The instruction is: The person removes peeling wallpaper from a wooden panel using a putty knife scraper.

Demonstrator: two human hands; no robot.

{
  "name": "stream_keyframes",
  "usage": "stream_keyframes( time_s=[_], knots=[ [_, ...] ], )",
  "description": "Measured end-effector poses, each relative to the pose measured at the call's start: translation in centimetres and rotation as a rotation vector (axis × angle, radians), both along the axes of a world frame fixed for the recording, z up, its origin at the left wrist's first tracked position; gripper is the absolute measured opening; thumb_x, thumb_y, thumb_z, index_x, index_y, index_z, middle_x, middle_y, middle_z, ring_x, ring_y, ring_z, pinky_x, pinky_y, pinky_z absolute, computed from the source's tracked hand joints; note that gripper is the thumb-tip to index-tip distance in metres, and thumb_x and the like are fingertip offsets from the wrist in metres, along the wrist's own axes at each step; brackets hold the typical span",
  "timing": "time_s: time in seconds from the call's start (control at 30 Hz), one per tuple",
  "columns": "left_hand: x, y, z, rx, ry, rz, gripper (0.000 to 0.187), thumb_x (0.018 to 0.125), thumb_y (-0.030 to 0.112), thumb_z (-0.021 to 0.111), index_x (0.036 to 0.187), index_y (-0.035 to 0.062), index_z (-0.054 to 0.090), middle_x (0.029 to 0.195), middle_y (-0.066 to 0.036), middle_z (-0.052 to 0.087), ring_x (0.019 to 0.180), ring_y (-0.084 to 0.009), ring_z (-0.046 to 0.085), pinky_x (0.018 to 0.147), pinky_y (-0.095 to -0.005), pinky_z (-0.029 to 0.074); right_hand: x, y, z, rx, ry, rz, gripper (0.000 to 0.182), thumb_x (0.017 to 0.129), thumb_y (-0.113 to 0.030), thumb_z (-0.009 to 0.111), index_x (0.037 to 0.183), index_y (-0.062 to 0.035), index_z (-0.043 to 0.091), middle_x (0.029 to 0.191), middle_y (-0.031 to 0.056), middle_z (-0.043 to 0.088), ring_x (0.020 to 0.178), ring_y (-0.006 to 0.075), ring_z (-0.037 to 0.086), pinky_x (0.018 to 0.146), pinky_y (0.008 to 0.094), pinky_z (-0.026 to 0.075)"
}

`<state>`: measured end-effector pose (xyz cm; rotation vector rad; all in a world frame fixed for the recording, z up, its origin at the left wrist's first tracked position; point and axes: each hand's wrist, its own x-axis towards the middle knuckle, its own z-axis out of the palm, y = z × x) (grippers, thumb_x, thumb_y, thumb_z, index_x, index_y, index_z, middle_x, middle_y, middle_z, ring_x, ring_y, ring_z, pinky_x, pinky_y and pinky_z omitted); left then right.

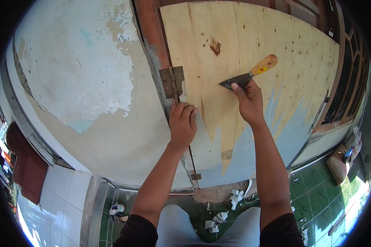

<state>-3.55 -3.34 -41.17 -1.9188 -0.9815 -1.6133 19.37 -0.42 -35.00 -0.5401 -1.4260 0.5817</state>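
My right hand [250, 103] grips a scraper [244, 79] by its dark metal blade, with the thumb on the blade. The wooden handle points up and to the right. Behind it is a plywood door panel [218, 29], bare wood above and pale blue-grey below with a jagged border. My left hand [184, 123] is at the panel's left edge, just below a rusty hinge [172, 82], its fingers bent and pressed together. Whatever those fingers hold is too small to make out. A strip of pale coating [183, 91] shows beside the hinge.
A wall [90, 61] with peeling paint stands at the left. White peeled scraps [236, 198] lie on the green tiled floor [313, 185]. A container [116, 208] is at the lower left, and a sack [338, 164] at the right. A barred window [350, 82] is at the upper right.
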Motion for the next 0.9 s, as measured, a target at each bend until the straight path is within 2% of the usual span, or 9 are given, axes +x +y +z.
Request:
stream_keyframes(
  time_s=[0.17,0.4,0.5,0.6,0.63,0.7,0.77,0.87,0.9],
  knots=[
    [-0.7,-1.7,-4.0,-0.027,0.03,0.006,0.01,0.09,-0.001,0.072,0.098,0.0018,0.067,0.101,-0.011,0.062,0.093,-0.0327,0.058,0.082,-0.0443,0.048,-0.1,0.0,-0.1,0.014,-0.014,0.015,0.022,0.106,-0.012,0.067,0.124,0.0003,0.064,0.117,0.0068,0.074,0.108,0.0123,0.065,0.101,0.0304,0.048],
    [-0.3,-3.9,-7.9,-0.104,-0.057,-0.043,0.01,0.09,-0.001,0.073,0.097,0.002,0.068,0.1,-0.012,0.063,0.091,-0.034,0.06,0.08,-0.0441,0.049,-0.3,0.0,-0.3,0.015,-0.001,-0.005,0.02,0.104,-0.011,0.068,0.122,-0.0008,0.065,0.112,0.0054,0.075,0.105,0.0122,0.065,0.099,0.0302,0.048],
    [-0.1,-5.8,-11.6,-0.161,0.105,-0.137,0.012,0.09,-0.001,0.074,0.1,0.0024,0.069,0.101,-0.012,0.064,0.094,-0.0341,0.062,0.081,-0.0431,0.051,-0.3,0.0,-0.2,0.019,-0.009,-0.017,0.02,0.105,-0.011,0.068,0.121,-0.0007,0.065,0.111,0.0052,0.075,0.104,0.0121,0.065,0.098,0.0301,0.048],
    [-0.3,-6.1,-14.4,-0.158,0.12,-0.1,0.021,0.09,-0.001,0.075,0.11,0.0028,0.071,0.107,-0.013,0.065,0.098,-0.0335,0.063,0.084,-0.0441,0.051,-0.2,0.4,-0.4,0.034,-0.015,-0.019,0.02,0.105,-0.011,0.068,0.121,-0.0007,0.066,0.111,0.0052,0.075,0.103,0.0119,0.065,0.097,0.0298,0.048],
    [-0.2,-5.8,-12.9,-0.111,0.08,-0.024,0.035,0.09,0.001,0.075,0.124,0.0034,0.069,0.116,-0.014,0.065,0.104,-0.033,0.063,0.088,-0.0465,0.049,-0.3,0.3,-0.4,0.032,-0.018,-0.026,0.019,0.105,-0.011,0.068,0.121,-0.0007,0.066,0.111,0.0052,0.075,0.102,0.0118,0.065,0.097,0.0296,0.048],
    [-0.1,-4.4,-9.3,-0.014,0.016,0.121,0.045,0.091,0.004,0.076,0.135,0.0039,0.066,0.122,-0.014,0.064,0.11,-0.0318,0.061,0.093,-0.0468,0.046,-0.3,0.2,-0.4,0.026,-0.025,-0.041,0.019,0.105,-0.011,0.068,0.12,-0.0007,0.066,0.11,0.0052,0.075,0.102,0.0116,0.065,0.097,0.0294,0.048],
    [-0.8,-3.1,-5.3,-0.018,0.106,0.213,0.043,0.089,0.009,0.08,0.131,0.0069,0.07,0.124,-0.011,0.063,0.111,-0.0299,0.059,0.093,-0.0445,0.044,-0.4,0.0,-0.2,0.017,-0.034,-0.052,0.019,0.105,-0.012,0.068,0.12,-0.0006,0.066,0.11,0.0052,0.075,0.101,0.0114,0.065,0.096,0.0291,0.049],
    [-1.4,-1.1,-3.1,0.029,0.203,0.251,0.032,0.086,0.013,0.083,0.118,0.0104,0.078,0.122,-0.006,0.065,0.108,-0.027,0.058,0.091,-0.0422,0.043,-0.5,0.1,-0.3,0.028,-0.003,-0.032,0.018,0.105,-0.012,0.068,0.119,-0.0008,0.067,0.108,0.0047,0.075,0.099,0.011,0.065,0.096,0.0288,0.049],
    [-1.5,-0.4,-3.1,0.115,0.231,0.259,0.021,0.083,0.012,0.084,0.105,0.0131,0.082,0.116,0.0,0.067,0.104,-0.0247,0.057,0.089,-0.0408,0.043,-0.5,0.3,-0.3,0.028,-0.011,-0.041,0.018,0.105,-0.012,0.068,0.119,-0.0009,0.067,0.108,0.0046,0.075,0.099,0.011,0.065,0.095,0.0289,0.049]
  ],
)
